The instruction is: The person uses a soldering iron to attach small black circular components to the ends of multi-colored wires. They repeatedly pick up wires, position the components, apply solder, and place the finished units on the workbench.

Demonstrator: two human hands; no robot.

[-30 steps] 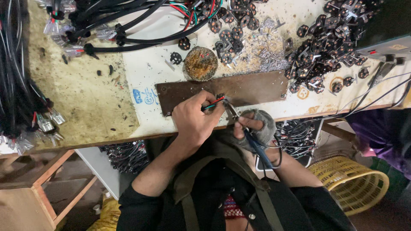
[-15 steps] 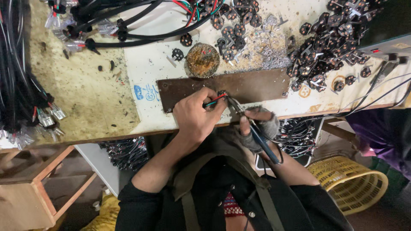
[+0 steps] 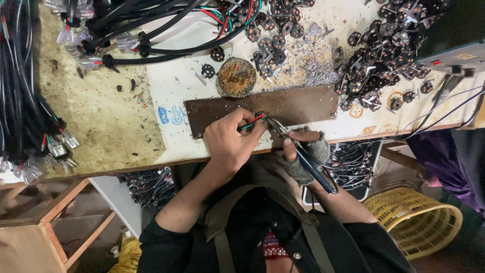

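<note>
Fingers [image 3: 241,123] of left hand [image 3: 230,141] pinched narrow around thin red and green wires [image 3: 251,123], held down on long brown metal plate [image 3: 303,104]. Right hand [image 3: 302,151], in grey fingerless glove, closed around blue-handled soldering iron [image 3: 309,163], tip slanting up-left to meet wire ends just beside left fingertips. Both hands working at near edge of white, stained workbench [image 3: 172,86], wrists hanging off it over lap. Round rusty solder-caked tin [image 3: 236,77] just beyond plate, touching its far edge. Scattered black round connector parts [image 3: 376,45] crowding bench right of plate and behind tin; little bare room there. Thick bundles of black cable [image 3: 126,25] across far left, more [image 3: 17,91] down left edge with clear plugs. Between these bundles and plate, open patch of dirty yellowish bench surface [image 3: 96,121]. Yellow woven plastic basket [image 3: 419,220] below bench on right, well apart from hands. Wooden frame [image 3: 50,217] at lower left.
</note>
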